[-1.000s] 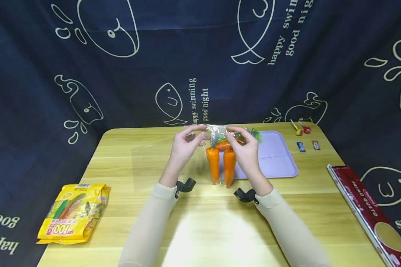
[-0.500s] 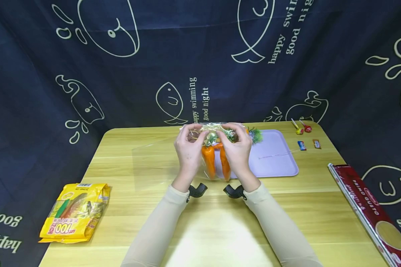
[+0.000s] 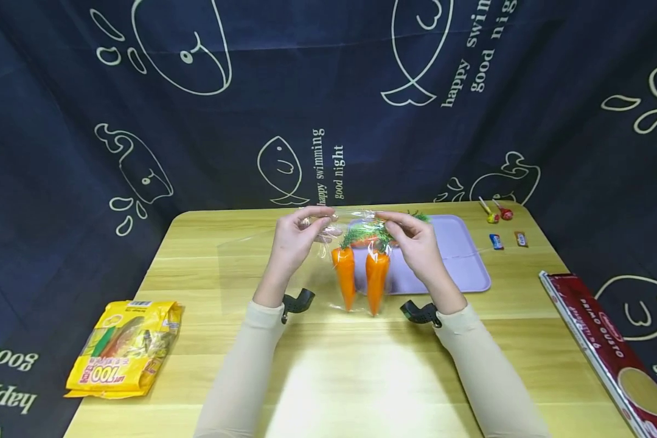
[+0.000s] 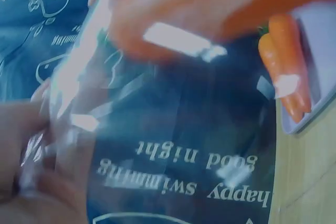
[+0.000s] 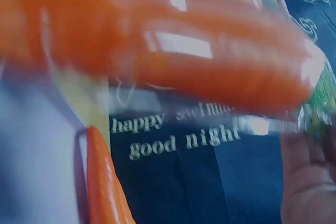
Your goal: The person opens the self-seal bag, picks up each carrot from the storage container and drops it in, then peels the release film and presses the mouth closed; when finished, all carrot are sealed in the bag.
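Note:
A clear plastic bag [image 3: 361, 298] with two orange carrots, a left carrot [image 3: 344, 277] and a right carrot [image 3: 377, 280], hangs above the table, tips down. My left hand [image 3: 297, 243] pinches the bag's top left edge between thumb and fingers. At the top right edge my right hand [image 3: 417, 246] pinches the film, next to the green leaves. A bagged carrot fills the top of the left wrist view, blurred [image 4: 220, 9]; another looms large in the right wrist view [image 5: 184, 51]. Behind the bag, more carrots [image 4: 286, 66] lie on a lilac tray [image 3: 462, 255], partly hidden.
A faint transparent sheet [image 3: 246, 274] lies left of the hands. A yellow snack bag [image 3: 123, 350] sits at the left edge. Two lollipops [image 3: 498, 211] and two small wrapped sweets [image 3: 508, 241] are at the back right. A long red package [image 3: 602, 340] lies along the right edge.
My hands first came closer together, bunching the bag's top, then spread apart again with the film stretched between them. The two carrots now hang a little farther apart. The tray stayed in place.

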### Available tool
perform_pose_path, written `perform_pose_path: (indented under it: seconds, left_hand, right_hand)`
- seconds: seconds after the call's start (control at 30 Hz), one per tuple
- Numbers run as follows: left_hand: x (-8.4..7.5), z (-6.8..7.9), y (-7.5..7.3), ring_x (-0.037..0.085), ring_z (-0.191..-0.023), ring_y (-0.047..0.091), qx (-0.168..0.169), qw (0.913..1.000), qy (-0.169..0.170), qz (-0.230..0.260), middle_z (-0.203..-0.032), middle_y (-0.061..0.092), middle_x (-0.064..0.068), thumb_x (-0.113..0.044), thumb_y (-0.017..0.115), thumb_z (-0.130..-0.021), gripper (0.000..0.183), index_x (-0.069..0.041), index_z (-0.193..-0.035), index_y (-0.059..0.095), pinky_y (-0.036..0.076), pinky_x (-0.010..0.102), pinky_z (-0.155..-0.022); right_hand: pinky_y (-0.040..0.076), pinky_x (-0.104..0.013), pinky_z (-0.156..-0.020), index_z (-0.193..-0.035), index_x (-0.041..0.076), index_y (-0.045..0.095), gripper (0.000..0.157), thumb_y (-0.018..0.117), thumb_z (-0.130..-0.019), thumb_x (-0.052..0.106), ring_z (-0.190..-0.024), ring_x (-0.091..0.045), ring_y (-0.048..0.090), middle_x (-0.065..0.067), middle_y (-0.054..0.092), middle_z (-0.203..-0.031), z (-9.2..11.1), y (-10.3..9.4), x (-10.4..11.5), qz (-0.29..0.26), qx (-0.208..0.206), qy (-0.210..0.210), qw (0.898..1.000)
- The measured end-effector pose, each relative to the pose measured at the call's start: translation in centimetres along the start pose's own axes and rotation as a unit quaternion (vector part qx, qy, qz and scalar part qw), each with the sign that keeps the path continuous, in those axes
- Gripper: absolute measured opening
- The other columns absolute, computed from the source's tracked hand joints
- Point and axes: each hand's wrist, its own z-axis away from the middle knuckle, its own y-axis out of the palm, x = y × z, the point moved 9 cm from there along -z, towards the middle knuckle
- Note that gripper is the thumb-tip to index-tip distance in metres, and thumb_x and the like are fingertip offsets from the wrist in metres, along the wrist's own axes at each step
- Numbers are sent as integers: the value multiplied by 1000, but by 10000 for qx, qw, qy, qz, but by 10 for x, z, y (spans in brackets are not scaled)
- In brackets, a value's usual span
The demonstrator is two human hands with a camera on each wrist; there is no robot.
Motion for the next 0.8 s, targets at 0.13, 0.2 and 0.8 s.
perform_pose_path:
  seconds: [0.13,0.2,0.8]
  left_hand:
    - [7,2,2,30,-98,73,874,9953,-421,-44,-122,71,10,-11,60,-100,26,-10,-124,69,63,36,-77]
    - [9,3,3,32,-103,72,1242,9908,-514,-129,-128,69,9,-10,54,-103,29,-13,-128,67,63,35,-80]
    - [70,72,-1,38,-87,69,2004,9593,-1968,-284,-116,64,12,-15,46,-106,48,-31,-151,40,58,45,-85]
  right_hand:
    - [58,-20,-78,-128,11,68,28,57,-102,16,-106,-12,65,8,70,-126,4,-6,1,140,621,72,9979]
    - [58,-22,-82,-131,12,66,30,54,-104,15,-115,-15,63,5,67,-132,6,-7,2,89,932,78,9956]
    - [60,-25,-79,-151,15,43,43,42,-108,17,-96,-8,66,-18,51,-146,72,22,-66,-785,2020,1736,9607]
